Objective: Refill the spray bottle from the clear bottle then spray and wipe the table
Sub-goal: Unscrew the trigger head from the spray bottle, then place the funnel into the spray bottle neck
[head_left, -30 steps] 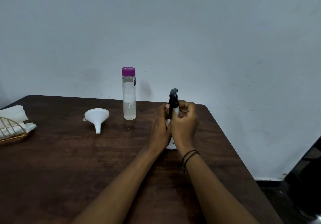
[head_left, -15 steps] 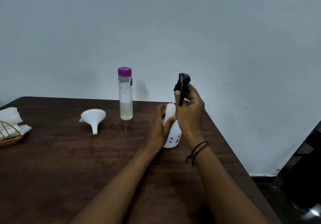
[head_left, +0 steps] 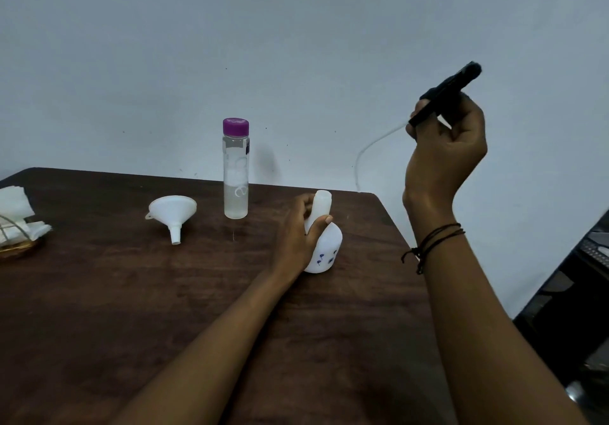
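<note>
two hands: left (head_left: 293,236) grips upright spray bottle (head_left: 324,243); right (head_left: 445,151) holds sprayer head (head_left: 445,94) tilted.

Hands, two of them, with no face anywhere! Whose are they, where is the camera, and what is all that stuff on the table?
The camera sits on a person's head and looks down, so you see only their arms. There is just this one view.

The left hand grips the neck of a white spray bottle standing on the brown table. Its top is off. The right hand holds that black spray top up in the air, with its thin tube dangling.

Also on the table: a white funnel lying on its wide rim, a clear bottle with a purple cap, and at the left edge a little basket of white paper napkins.

The person probably means to pour from the clear bottle into the open white one.
</note>
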`<state>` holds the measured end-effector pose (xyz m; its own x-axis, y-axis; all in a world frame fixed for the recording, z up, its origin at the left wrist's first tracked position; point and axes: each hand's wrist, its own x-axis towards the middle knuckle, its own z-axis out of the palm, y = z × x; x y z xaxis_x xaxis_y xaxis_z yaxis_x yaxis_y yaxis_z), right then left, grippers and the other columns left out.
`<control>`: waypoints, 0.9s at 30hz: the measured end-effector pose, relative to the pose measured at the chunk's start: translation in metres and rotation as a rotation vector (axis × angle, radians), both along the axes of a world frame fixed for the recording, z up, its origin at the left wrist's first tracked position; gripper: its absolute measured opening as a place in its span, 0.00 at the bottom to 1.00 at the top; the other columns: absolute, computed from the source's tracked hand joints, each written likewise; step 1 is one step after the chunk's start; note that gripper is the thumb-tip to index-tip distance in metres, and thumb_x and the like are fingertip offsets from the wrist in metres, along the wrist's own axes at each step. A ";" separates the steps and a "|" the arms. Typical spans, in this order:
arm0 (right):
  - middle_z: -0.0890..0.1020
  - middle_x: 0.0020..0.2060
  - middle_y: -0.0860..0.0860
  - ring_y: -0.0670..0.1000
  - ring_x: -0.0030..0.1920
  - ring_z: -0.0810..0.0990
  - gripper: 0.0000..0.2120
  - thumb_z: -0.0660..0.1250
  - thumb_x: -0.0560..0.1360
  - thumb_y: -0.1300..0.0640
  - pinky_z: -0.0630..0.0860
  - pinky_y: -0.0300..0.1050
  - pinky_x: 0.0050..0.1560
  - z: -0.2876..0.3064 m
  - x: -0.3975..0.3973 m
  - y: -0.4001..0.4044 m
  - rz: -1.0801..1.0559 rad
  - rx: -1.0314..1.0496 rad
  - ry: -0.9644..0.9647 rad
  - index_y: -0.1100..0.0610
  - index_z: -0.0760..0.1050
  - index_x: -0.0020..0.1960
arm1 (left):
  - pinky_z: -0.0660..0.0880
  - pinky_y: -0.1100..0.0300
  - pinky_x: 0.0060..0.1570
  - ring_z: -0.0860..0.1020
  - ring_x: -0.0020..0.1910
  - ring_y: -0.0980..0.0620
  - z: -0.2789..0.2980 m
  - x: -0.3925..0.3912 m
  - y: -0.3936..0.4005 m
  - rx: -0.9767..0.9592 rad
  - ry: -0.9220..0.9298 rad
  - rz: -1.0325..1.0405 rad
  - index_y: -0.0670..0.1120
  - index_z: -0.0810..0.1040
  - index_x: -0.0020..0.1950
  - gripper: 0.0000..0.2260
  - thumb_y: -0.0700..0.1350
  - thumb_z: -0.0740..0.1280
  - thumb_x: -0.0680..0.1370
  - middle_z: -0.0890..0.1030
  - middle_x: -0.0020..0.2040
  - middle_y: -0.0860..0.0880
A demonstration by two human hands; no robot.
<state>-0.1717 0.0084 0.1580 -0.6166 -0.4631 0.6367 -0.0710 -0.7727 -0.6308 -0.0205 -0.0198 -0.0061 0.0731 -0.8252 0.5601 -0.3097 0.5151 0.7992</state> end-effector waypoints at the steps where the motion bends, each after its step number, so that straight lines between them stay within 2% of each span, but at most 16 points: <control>1: 0.84 0.50 0.57 0.52 0.46 0.84 0.12 0.72 0.73 0.61 0.83 0.53 0.46 -0.003 -0.004 -0.003 -0.035 0.037 0.013 0.61 0.78 0.57 | 0.69 0.79 0.48 0.76 0.55 0.59 0.000 0.000 0.000 -0.001 -0.005 0.008 0.45 0.72 0.66 0.19 0.48 0.70 0.78 0.78 0.59 0.54; 5: 0.82 0.43 0.43 0.52 0.44 0.84 0.11 0.74 0.72 0.56 0.82 0.52 0.48 -0.030 -0.014 -0.022 -0.128 0.303 0.237 0.52 0.77 0.52 | 0.71 0.75 0.48 0.76 0.54 0.59 -0.002 0.002 -0.002 -0.012 -0.031 0.027 0.46 0.73 0.65 0.18 0.49 0.71 0.78 0.77 0.57 0.56; 8: 0.80 0.45 0.47 0.51 0.47 0.81 0.12 0.75 0.71 0.54 0.76 0.44 0.47 -0.068 -0.025 -0.037 -0.135 0.609 0.526 0.53 0.77 0.51 | 0.71 0.73 0.48 0.77 0.53 0.61 -0.003 0.002 -0.002 -0.020 -0.057 0.039 0.47 0.73 0.65 0.18 0.49 0.71 0.78 0.77 0.56 0.58; 12: 0.76 0.44 0.50 0.51 0.44 0.74 0.13 0.75 0.72 0.54 0.69 0.42 0.43 -0.111 -0.033 -0.054 -0.144 0.986 0.850 0.58 0.75 0.50 | 0.69 0.76 0.49 0.75 0.53 0.69 -0.004 0.003 -0.002 -0.025 -0.053 0.059 0.48 0.74 0.64 0.17 0.49 0.71 0.78 0.77 0.54 0.61; 15: 0.76 0.38 0.52 0.51 0.37 0.74 0.15 0.77 0.69 0.54 0.66 0.40 0.32 -0.131 -0.035 -0.065 -0.108 1.169 0.946 0.57 0.70 0.39 | 0.68 0.77 0.50 0.74 0.54 0.71 -0.005 0.002 -0.002 -0.028 -0.063 0.061 0.48 0.74 0.65 0.17 0.49 0.71 0.78 0.76 0.53 0.63; 19: 0.77 0.39 0.55 0.52 0.36 0.74 0.20 0.78 0.68 0.54 0.62 0.40 0.28 -0.141 -0.038 -0.077 -0.129 1.245 0.984 0.55 0.66 0.34 | 0.69 0.75 0.51 0.76 0.55 0.67 -0.006 0.003 -0.003 -0.028 -0.062 0.061 0.50 0.73 0.64 0.16 0.50 0.71 0.78 0.78 0.54 0.61; 22: 0.77 0.40 0.55 0.54 0.38 0.75 0.17 0.78 0.68 0.53 0.65 0.40 0.31 -0.142 -0.039 -0.080 -0.138 1.251 0.988 0.57 0.69 0.37 | 0.71 0.74 0.52 0.76 0.55 0.67 -0.006 0.003 -0.002 -0.030 -0.064 0.059 0.50 0.73 0.64 0.16 0.50 0.71 0.78 0.78 0.55 0.60; 25: 0.77 0.41 0.55 0.55 0.40 0.75 0.18 0.77 0.70 0.52 0.63 0.40 0.29 -0.143 -0.039 -0.078 -0.115 1.247 0.982 0.57 0.68 0.37 | 0.70 0.75 0.51 0.76 0.55 0.68 -0.007 0.003 -0.001 -0.029 -0.073 0.067 0.48 0.73 0.66 0.18 0.50 0.70 0.78 0.79 0.55 0.58; 27: 0.75 0.41 0.54 0.55 0.41 0.75 0.17 0.77 0.70 0.52 0.61 0.40 0.28 -0.143 -0.040 -0.076 -0.089 1.235 0.947 0.57 0.69 0.40 | 0.69 0.77 0.50 0.75 0.54 0.70 -0.007 0.004 -0.001 -0.023 -0.083 0.078 0.48 0.73 0.66 0.18 0.49 0.71 0.78 0.78 0.55 0.59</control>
<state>-0.2114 -0.0678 0.0146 -0.2779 -0.9587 0.0605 -0.8115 0.2005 -0.5489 -0.0164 -0.0205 -0.0132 0.0888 -0.8058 0.5854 -0.4140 0.5047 0.7576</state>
